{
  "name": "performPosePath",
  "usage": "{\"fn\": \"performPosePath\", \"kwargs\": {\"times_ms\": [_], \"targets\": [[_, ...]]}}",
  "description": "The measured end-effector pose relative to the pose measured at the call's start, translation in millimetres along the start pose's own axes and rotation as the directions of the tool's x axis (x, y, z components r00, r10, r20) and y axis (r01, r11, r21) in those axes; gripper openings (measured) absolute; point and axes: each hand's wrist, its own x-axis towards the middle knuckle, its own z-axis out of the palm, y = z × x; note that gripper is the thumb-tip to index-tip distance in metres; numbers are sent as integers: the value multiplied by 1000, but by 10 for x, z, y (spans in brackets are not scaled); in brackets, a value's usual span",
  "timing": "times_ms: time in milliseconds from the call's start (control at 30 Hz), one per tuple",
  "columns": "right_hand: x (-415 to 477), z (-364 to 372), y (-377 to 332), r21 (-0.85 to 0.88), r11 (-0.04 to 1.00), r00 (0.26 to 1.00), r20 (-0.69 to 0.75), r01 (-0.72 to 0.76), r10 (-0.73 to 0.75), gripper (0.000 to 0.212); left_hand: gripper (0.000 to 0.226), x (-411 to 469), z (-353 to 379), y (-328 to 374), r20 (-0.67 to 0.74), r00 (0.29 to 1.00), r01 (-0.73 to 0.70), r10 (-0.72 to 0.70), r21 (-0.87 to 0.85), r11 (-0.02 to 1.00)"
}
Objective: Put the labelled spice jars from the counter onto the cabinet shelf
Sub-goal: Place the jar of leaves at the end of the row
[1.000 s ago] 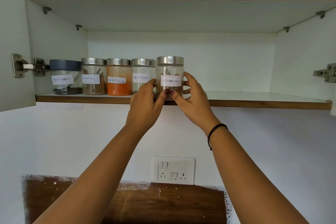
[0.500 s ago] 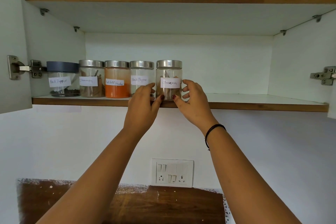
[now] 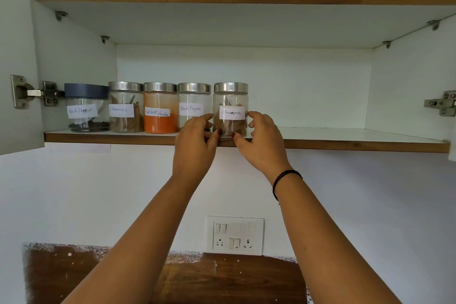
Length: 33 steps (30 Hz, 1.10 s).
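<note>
Clear glossy glass on Cinnamon jar; brushed-metal lid; white matt paper label, handwritten. Matt dark-blue plastic lid on leftmost Black Pepper jar. Smooth white laminate on cabinet shelf, brown wood-look front edge. Bare metal hinge. Glossy white plastic switch plate.

Orange powder; silver lids; one dark-blue lid; white labels; white shelf.

I see a white wall with a switch panel above a brown wooden patch, evenly lit.
</note>
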Motion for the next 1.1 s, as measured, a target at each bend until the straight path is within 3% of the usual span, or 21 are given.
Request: {"fn": "performPosePath", "kwargs": {"times_ms": [333, 500, 1100], "targets": [[23, 49, -45, -69, 996, 997, -67, -48, 44, 42, 38, 10, 3, 5, 67, 995, -89, 79, 177, 980], [18, 69, -73, -56, 996, 993, -106, -66, 60, 41, 40, -14, 9, -9, 48, 998, -52, 47, 109, 993], [18, 183, -89, -137, 988, 976, -215, -71, 40, 46, 35, -45, -14, 22, 47, 999, -34, 28, 145, 989]]}}
